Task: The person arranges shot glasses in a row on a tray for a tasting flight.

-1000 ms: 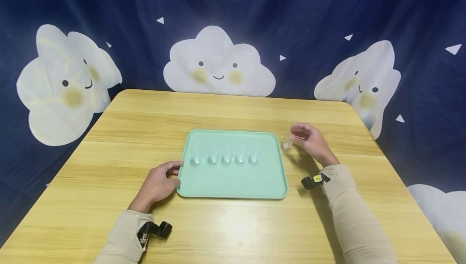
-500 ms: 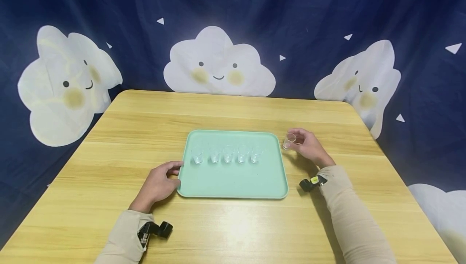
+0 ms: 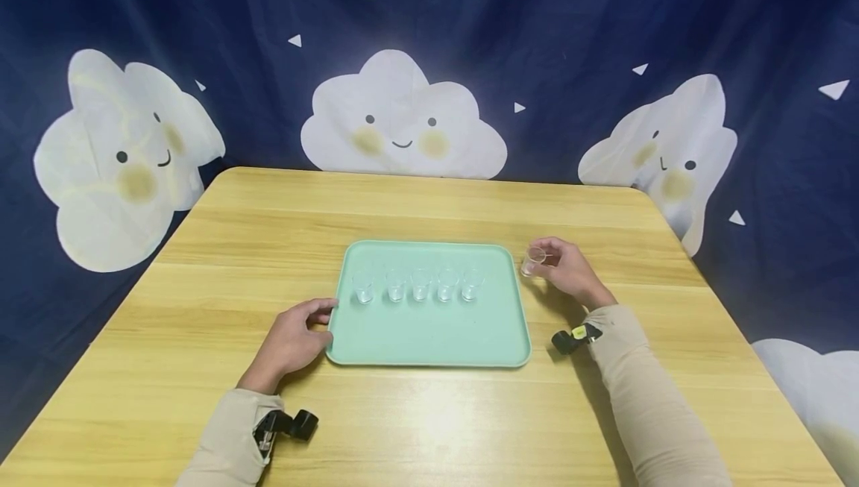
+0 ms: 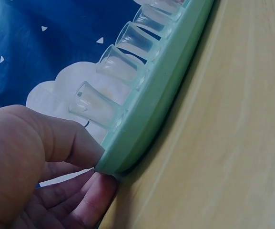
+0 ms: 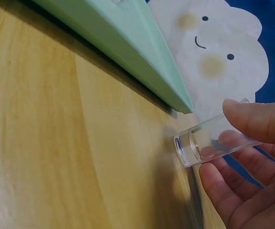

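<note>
A mint-green tray [image 3: 429,341] lies on the table with several small clear shot glasses [image 3: 420,286] standing in a row on it. At its left edge my left hand [image 3: 293,338] holds the rim; the left wrist view shows the thumb [image 4: 82,143] against the rim and the fingers curled below. My right hand [image 3: 567,271] grips another shot glass [image 3: 533,262] just outside the tray's right edge. In the right wrist view this glass [image 5: 189,149] has its base close over the table, thumb on one side and fingers on the other.
The wooden table [image 3: 429,427] extends around the tray on all sides. Behind it hangs a dark blue curtain [image 3: 557,32] with smiling white clouds. A small black camera sits on each wrist, the left one [image 3: 304,423] near the tray's front left.
My right hand has come slightly lower and nearer me around the shot glass, which has tilted a little. The left hand, tray and row of glasses stay put.
</note>
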{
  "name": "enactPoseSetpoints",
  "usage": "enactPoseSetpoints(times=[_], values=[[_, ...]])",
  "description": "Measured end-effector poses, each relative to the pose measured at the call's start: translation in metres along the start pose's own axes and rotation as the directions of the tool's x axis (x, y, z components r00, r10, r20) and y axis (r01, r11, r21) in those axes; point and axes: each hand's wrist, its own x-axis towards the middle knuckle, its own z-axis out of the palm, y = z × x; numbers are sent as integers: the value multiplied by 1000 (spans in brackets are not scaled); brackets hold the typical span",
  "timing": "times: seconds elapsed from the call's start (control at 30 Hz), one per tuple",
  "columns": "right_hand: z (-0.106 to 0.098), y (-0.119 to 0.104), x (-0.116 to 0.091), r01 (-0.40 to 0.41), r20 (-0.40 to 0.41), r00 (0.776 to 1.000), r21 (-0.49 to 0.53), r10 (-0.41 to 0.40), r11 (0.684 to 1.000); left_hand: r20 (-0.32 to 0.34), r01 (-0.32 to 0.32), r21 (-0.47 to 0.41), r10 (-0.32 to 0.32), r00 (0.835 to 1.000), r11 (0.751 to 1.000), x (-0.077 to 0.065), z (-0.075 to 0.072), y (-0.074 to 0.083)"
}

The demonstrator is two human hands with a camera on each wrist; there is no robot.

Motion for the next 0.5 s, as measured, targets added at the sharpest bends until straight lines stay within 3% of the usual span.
enactPoseSetpoints(times=[0.2,0.5], values=[[-1,-20,-9,20,10,1000,-8,-20,1000,-5,-16,2,16,1000,1000,0,0,-1],[-1,0,-1,32,-1,999,24,-32,999,-3,-12,0,12,1000,1000,-1,1,-2]])
